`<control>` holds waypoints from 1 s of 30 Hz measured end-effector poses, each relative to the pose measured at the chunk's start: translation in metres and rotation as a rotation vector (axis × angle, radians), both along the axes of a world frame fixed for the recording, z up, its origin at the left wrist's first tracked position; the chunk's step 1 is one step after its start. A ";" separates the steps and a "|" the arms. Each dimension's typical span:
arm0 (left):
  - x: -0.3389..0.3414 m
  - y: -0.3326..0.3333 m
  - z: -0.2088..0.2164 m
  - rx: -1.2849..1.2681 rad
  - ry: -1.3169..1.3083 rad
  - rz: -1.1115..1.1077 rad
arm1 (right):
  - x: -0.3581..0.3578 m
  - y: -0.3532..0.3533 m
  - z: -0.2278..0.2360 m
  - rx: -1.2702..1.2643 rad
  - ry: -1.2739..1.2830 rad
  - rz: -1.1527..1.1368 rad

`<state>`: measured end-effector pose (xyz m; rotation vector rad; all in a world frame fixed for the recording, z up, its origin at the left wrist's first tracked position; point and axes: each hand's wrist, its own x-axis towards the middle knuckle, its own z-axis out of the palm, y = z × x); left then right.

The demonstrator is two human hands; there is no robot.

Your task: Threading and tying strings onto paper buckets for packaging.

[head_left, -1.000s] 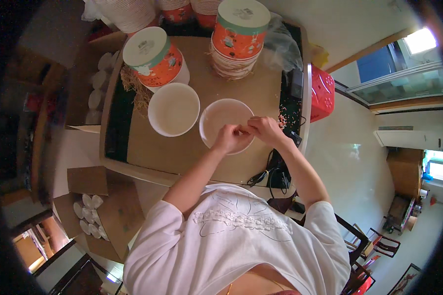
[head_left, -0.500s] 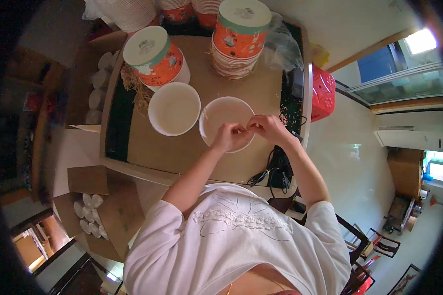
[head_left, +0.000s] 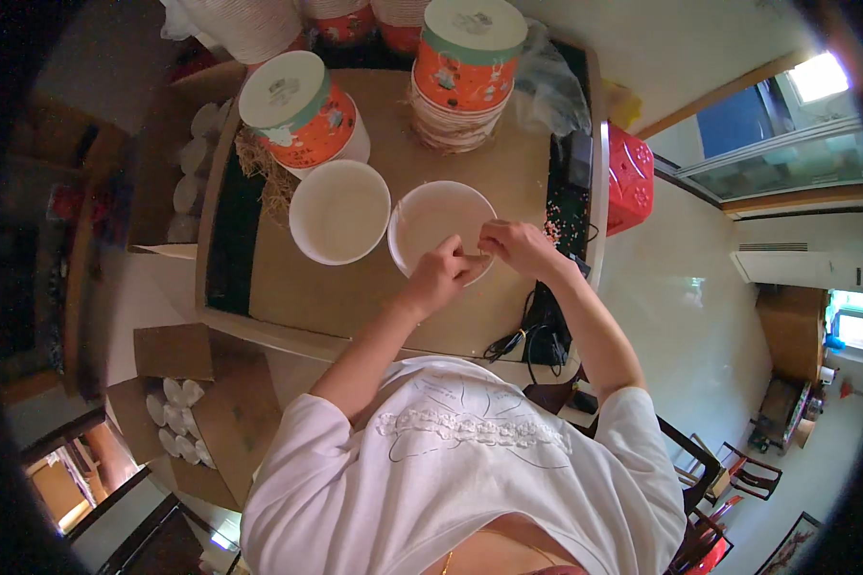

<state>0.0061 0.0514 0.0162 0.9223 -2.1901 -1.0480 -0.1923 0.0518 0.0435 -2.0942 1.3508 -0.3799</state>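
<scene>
My left hand is over the near right rim of a round white tub, its fingers pinched together. Just right of it, my right hand also has its fingertips drawn together, close to the left ones. Whatever the fingertips hold is too small to make out. Inside this tub lies a thin pale strand by the left wall. A second white tub, with a plain inside, stands to its left, nearly touching. Behind that one, a bundle of brown raffia-like strands lies along the table's left side.
Upturned orange tubs with green bands stand in a left stack and a right stack. Small pinkish bits and black cables lie at the table's right. Cardboard box with white rolls, lower left; red stool beyond the table.
My left hand has tilted, its knuckles rising and its fingers pointing more to the right. My right hand has shifted only slightly. The tub under them has moved a little away from me.
</scene>
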 end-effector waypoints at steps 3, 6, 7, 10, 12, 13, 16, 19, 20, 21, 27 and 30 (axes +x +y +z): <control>-0.006 0.001 0.009 -0.136 -0.154 -0.006 | -0.002 -0.001 -0.013 0.025 0.045 -0.006; -0.008 -0.004 0.007 -0.251 -0.303 -0.031 | 0.001 0.005 -0.019 0.072 -0.028 -0.076; -0.008 -0.005 0.006 -0.244 -0.353 -0.057 | 0.003 0.007 -0.018 0.072 -0.027 -0.074; -0.009 -0.006 0.012 0.030 -0.203 -0.062 | 0.004 0.013 -0.015 0.076 -0.029 -0.113; -0.010 -0.008 0.005 0.131 -0.153 -0.059 | 0.002 0.015 -0.017 -0.019 -0.097 -0.075; -0.010 -0.008 0.002 0.231 -0.103 -0.051 | 0.002 0.018 -0.018 -0.019 -0.099 -0.076; -0.012 -0.009 -0.009 0.206 0.076 -0.058 | 0.010 0.033 -0.014 -0.088 -0.074 -0.214; -0.014 -0.010 -0.026 0.440 0.233 0.053 | 0.019 0.045 -0.004 -0.118 0.034 -0.307; -0.012 -0.013 -0.030 0.440 0.232 0.055 | 0.021 0.047 -0.001 -0.144 -0.035 -0.362; -0.010 -0.019 -0.025 0.803 0.211 0.043 | 0.023 0.051 0.000 -0.169 -0.102 -0.425; -0.019 -0.013 -0.009 1.450 0.385 0.110 | 0.045 0.070 -0.010 -0.033 -0.434 -0.830; -0.022 -0.012 -0.015 1.502 0.428 0.170 | 0.053 0.078 -0.036 -0.057 -0.616 -1.000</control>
